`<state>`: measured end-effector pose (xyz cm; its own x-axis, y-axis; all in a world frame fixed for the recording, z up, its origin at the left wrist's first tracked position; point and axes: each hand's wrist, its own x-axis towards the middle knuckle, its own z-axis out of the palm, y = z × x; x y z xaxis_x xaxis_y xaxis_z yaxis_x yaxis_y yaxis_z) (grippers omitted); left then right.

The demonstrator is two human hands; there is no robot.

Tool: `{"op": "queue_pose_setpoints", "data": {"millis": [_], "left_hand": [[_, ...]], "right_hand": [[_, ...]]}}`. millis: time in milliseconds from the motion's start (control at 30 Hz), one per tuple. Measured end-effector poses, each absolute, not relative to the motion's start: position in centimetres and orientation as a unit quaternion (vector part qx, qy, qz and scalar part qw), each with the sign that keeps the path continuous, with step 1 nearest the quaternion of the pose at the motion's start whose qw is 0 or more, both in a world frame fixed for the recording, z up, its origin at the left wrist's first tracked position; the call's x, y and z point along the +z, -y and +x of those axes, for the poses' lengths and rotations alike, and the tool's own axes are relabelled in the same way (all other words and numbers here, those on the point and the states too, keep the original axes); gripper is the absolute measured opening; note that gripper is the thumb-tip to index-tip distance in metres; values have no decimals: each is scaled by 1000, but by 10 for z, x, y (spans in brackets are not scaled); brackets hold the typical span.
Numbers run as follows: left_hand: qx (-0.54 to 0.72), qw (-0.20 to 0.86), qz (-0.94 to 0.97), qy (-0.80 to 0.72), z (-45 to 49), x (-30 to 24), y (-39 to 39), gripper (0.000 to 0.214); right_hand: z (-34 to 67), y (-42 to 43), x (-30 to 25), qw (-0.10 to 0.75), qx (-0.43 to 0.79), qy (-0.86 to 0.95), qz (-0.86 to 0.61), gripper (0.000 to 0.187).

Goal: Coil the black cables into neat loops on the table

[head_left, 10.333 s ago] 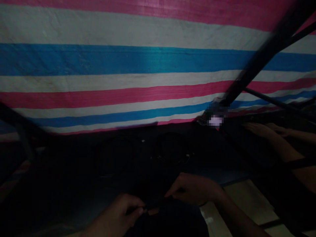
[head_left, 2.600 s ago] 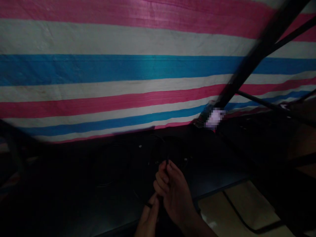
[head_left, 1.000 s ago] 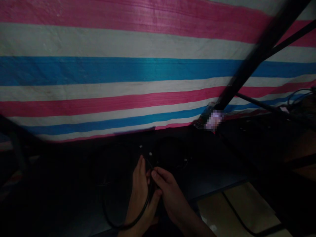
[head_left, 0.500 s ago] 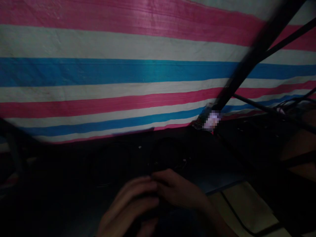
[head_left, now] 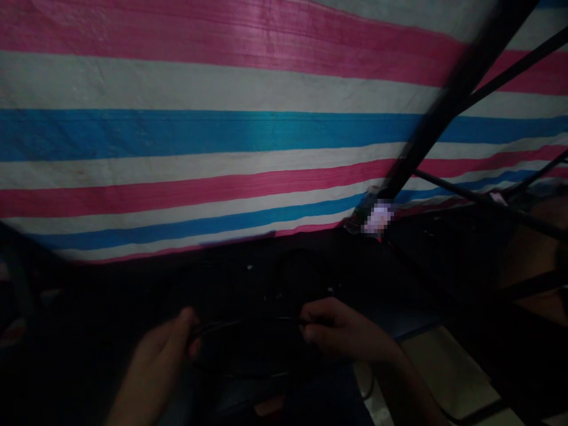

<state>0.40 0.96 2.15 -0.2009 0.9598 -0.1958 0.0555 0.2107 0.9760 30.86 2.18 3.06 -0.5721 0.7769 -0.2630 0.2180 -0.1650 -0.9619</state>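
Note:
A thin black cable (head_left: pixel 270 319) spans the gap between my two hands. My left hand (head_left: pixel 162 352), at the lower left, is closed on one end of that span. The fingers of my right hand (head_left: pixel 344 328) are closed round it on the other side. More of the cable seems to sag in a loop below, though darkness hides most of it. Just beyond my hands, a dark ring (head_left: pixel 302 251), probably coiled cable, lies on the black tabletop (head_left: pixel 355 266).
A pink, white and blue striped tarp (head_left: pixel 213 136) hangs behind the tabletop. Black frame bars (head_left: pixel 432 121) cross the right side. A small blurred pale item (head_left: pixel 377 219) rests by the bar's foot. Part of another person (head_left: pixel 528 266) shows at far right.
My hands were together near the middle; now they are apart, the left further left and the right further right, with the cable stretched between them.

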Motion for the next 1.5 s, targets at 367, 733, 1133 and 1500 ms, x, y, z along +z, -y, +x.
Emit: {"op": "queue_pose_setpoints", "data": {"millis": [367,733,1133,1500], "left_hand": [[197,562,526,-607,31,2,11,66],[446,609,174,-633,2,13,-1,51],[588,579,9,-564,-2,29,-11,39],[623,635,-49,-454,38,4,-5,45]], "right_hand": [[290,-30,33,134,552,733,-375,21],[309,-26,13,230,625,608,-432,37],[315,-13,-25,262,686,571,-367,45],[277,-15,-1,464,607,495,-414,47]]}}
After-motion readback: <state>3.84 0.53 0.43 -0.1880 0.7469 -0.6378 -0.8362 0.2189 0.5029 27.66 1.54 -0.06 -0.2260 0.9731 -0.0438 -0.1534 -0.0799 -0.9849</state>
